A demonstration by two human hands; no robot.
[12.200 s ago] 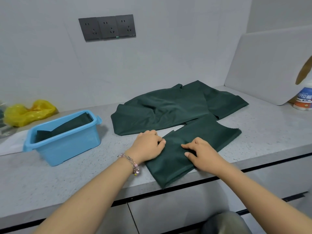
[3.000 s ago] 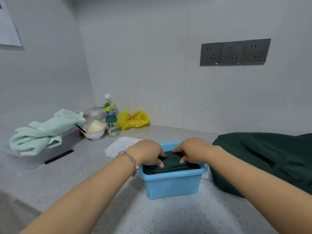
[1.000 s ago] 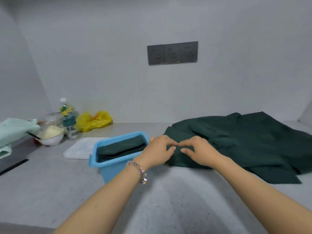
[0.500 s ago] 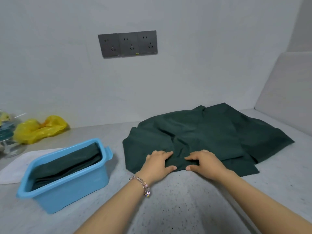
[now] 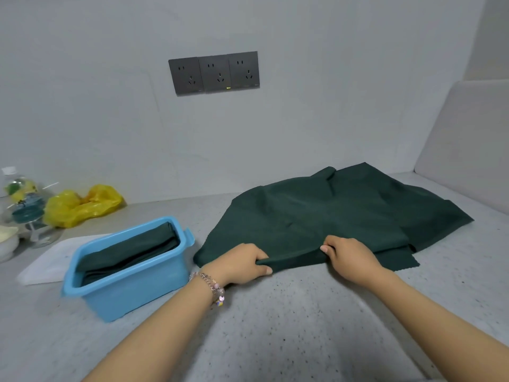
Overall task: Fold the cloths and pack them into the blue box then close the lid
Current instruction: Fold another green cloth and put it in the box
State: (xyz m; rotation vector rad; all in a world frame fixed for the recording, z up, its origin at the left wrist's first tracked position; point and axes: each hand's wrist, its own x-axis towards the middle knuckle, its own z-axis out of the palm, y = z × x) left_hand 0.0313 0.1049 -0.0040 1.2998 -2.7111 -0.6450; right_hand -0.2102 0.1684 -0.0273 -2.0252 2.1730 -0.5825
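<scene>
A pile of dark green cloths (image 5: 325, 216) lies spread on the grey counter at centre right. My left hand (image 5: 242, 264) and my right hand (image 5: 348, 256) both pinch the near edge of the top cloth, lifting it slightly off the counter. The blue box (image 5: 132, 282) stands open to the left of my left hand, with folded dark green cloths (image 5: 126, 255) inside. A white lid (image 5: 46, 263) lies flat on the counter behind the box's left side.
A yellow plastic bag (image 5: 82, 205) sits by the back wall, with a water bottle (image 5: 23, 199) and a white bowl (image 5: 7, 241) at the far left. A pale board (image 5: 468, 144) leans at the right. Grey wall sockets (image 5: 214, 73) are above.
A folded cloth went into the blue box, then the view swung right to the pile. My hands have gone from resting on the top cloth to pinching its near edge.
</scene>
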